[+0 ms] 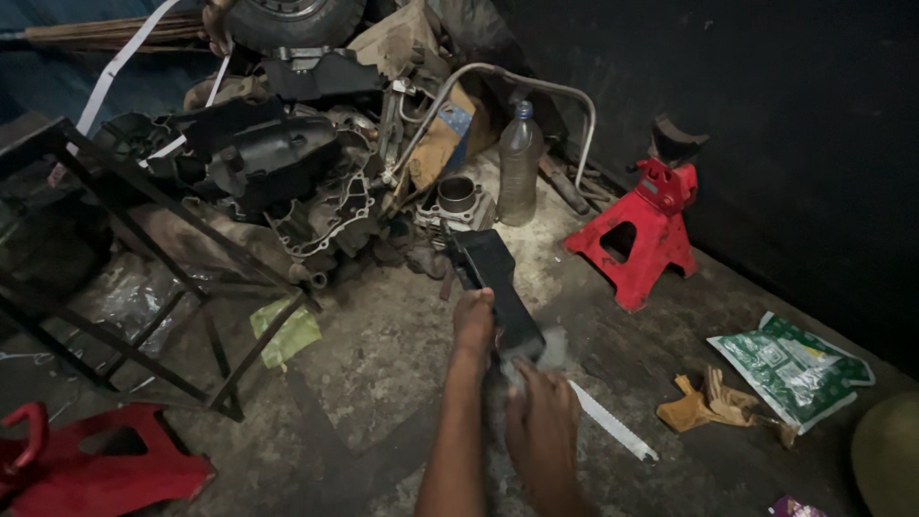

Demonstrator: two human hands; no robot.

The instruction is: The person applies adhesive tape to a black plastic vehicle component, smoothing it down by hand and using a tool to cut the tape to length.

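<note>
On the concrete floor, a red jack stand lies near left beside a dark metal frame, with a heap of engine parts farther back. At centre the left hand grips a long black part (tilted away from the viewer), and the right hand closes on its near end with a grey rag. Right of them lie a white strip, another red jack stand and a green packet.

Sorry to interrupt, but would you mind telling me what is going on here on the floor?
A person holds a long black part in the left hand, while the right hand presses a grey rag against its near end. Engine parts, a plastic bottle and a red jack stand sit beyond on the concrete floor.
</note>
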